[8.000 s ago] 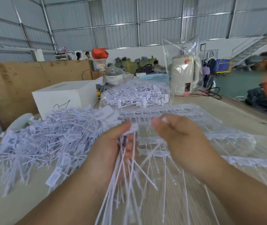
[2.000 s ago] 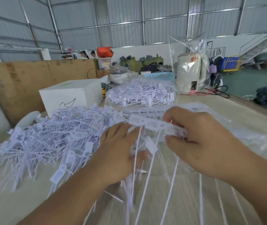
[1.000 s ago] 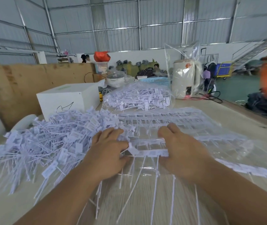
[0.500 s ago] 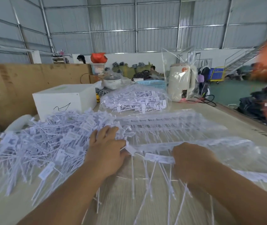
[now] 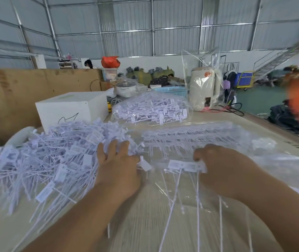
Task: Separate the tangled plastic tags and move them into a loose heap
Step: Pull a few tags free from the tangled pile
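A big loose heap of white plastic tags (image 5: pixel 54 153) covers the left of the table. My left hand (image 5: pixel 117 166) lies with spread fingers on the heap's right edge, a single tag head (image 5: pixel 145 165) by its thumb. My right hand (image 5: pixel 223 170) pinches a short strip of joined tags (image 5: pixel 185 165) whose thin tails hang down toward me. Behind the right hand, rows of joined tags lie in a clear plastic bag (image 5: pixel 208 135).
A white box (image 5: pixel 72 110) stands behind the heap. A second clear bag of tags (image 5: pixel 152 110), a blue basket (image 5: pixel 170 90) and a wrapped cream kettle (image 5: pixel 204 90) sit at the back. Brown board (image 5: pixel 8 95) walls the left side. The table edge (image 5: pixel 281 128) runs on the right.
My left hand has pushed further left onto the heap with its fingers spread. My right hand has drawn its strip of tags to the right, away from the left hand.
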Tool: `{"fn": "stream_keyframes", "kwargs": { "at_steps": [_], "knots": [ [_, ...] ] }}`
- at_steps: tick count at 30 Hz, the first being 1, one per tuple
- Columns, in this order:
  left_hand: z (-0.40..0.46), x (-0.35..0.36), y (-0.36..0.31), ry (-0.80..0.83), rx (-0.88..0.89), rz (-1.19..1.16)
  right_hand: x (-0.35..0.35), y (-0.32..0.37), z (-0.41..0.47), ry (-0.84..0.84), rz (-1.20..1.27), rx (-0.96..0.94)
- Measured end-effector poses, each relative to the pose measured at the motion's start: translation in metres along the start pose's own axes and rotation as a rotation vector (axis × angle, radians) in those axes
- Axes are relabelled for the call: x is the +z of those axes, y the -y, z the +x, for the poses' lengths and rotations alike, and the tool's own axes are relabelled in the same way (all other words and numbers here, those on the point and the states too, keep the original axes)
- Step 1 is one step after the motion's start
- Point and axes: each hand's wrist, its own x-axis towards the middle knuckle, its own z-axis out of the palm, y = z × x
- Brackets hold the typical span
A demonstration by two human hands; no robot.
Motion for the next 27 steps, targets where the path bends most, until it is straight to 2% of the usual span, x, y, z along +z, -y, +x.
{"fn": "stream_keyframes", "kwargs": {
  "at_steps": [3,9,14,16,19,22,27],
  "knots": [
    [-0.006,-0.008,-0.008,-0.024,0.033,-0.045,0.005,0.008,0.001,0.086,0.010,-0.056],
    [-0.011,-0.015,-0.018,-0.127,0.156,-0.130,-0.007,0.002,-0.001,0.013,-0.023,-0.063],
    [-0.003,-0.006,-0.010,-0.066,0.040,0.020,-0.020,-0.005,-0.011,-0.009,0.037,-0.049],
    [-0.002,-0.004,-0.009,-0.048,0.030,-0.011,-0.026,-0.002,-0.014,-0.065,0.061,-0.064],
    [-0.006,-0.004,-0.012,-0.027,0.125,-0.105,-0.032,0.008,-0.020,-0.179,0.114,-0.136],
    [-0.008,-0.008,-0.011,-0.074,0.184,-0.114,-0.035,0.017,-0.026,-0.215,0.162,-0.244],
    [-0.005,-0.009,-0.006,-0.016,0.121,0.048,-0.031,0.020,-0.028,-0.197,0.193,-0.353]
  ]
}}
